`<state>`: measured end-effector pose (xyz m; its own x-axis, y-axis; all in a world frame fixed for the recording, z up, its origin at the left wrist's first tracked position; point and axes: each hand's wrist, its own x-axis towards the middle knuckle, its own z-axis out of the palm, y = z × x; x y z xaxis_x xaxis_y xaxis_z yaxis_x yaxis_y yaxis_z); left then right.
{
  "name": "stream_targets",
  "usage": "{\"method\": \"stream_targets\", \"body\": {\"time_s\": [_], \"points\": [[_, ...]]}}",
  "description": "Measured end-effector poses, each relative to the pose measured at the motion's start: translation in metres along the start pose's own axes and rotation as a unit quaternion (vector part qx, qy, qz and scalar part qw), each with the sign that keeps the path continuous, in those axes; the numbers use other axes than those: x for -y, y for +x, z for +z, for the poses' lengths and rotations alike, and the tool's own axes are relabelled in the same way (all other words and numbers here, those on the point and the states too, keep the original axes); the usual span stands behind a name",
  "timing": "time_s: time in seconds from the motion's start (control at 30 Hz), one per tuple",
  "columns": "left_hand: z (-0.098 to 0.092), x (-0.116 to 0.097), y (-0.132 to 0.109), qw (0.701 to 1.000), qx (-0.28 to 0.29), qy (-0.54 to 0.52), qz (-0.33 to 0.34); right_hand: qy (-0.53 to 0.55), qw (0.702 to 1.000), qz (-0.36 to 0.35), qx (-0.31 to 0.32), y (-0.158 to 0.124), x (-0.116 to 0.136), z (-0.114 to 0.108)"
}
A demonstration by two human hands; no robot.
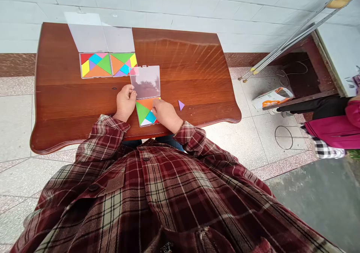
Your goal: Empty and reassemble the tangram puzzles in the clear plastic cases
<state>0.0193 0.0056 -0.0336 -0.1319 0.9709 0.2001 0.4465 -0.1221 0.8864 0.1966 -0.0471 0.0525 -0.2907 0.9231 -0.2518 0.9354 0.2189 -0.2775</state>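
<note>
In the head view, take the near tangram case as your landmark: a clear plastic box of coloured pieces on the wooden bench, right in front of your chest. Its clear lid is opened out on the far side. Your left hand is just left of the case, nearly closed, with thumb and curled fingers pinching the lid's near left corner. Your right hand lies over the case's right half, fingers extended and loosely curved; whether it has hold of the case or a piece, you cannot tell.

A purple triangle lies on the bench just right of the case, near your right hand but not touching it. Beyond the case sit two more filled cases, side by side, lids open away from you; the landmark's lid overlaps the corner of the nearer one. Well right of the case, a white-and-orange box sits on the floor, and past it stands a person in a magenta jacket.
</note>
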Motion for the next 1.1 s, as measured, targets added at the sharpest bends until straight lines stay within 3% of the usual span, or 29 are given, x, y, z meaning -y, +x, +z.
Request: {"method": "stream_targets", "body": {"time_s": [0.4,0.63,0.83,1.1], "points": [[0.001,0.007,0.001,1.000,0.007,0.001,0.004,0.061,0.997,-0.008,-0.041,-0.004,-0.022,-0.005],[0.001,0.007,0.001,1.000,0.005,-0.002,0.005,0.047,0.999,-0.010,0.007,-0.010,-0.020,0.003],[0.001,0.005,0.001,1.000,0.005,0.002,0.011,0.038,0.999,-0.010,0.000,-0.004,-0.020,0.011],[0.002,0.009,0.001,1.000,0.006,0.004,0.008,0.053,0.999,-0.008,0.000,-0.010,-0.022,0.002]]}}
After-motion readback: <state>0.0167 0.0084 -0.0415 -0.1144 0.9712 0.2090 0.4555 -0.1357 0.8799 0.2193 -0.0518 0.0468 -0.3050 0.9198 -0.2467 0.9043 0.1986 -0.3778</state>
